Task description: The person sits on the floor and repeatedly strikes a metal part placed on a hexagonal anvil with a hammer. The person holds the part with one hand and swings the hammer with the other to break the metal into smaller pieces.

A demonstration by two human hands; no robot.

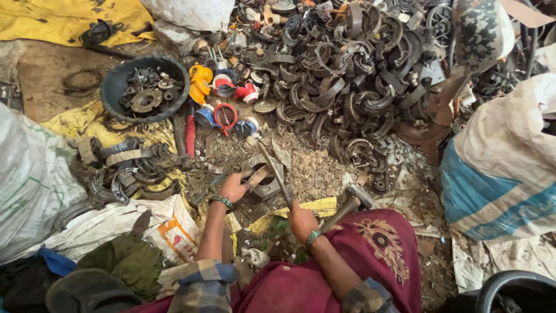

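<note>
A dark bowl (145, 88) of metal parts sits well beyond the left hand (233, 186). That hand is closed around a curved metal piece (262, 177) on the littered ground. Just beside it, the right hand (302, 221) grips a hammer (347, 203), its head pointing right. A pile of curved scrap (353, 81) rises beyond both hands.

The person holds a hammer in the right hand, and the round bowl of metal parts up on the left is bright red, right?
Not quite. The head view shows the bowl is dark blue-grey, not red. The right hand does hold the hammer, and the bowl does hold metal parts.
</note>
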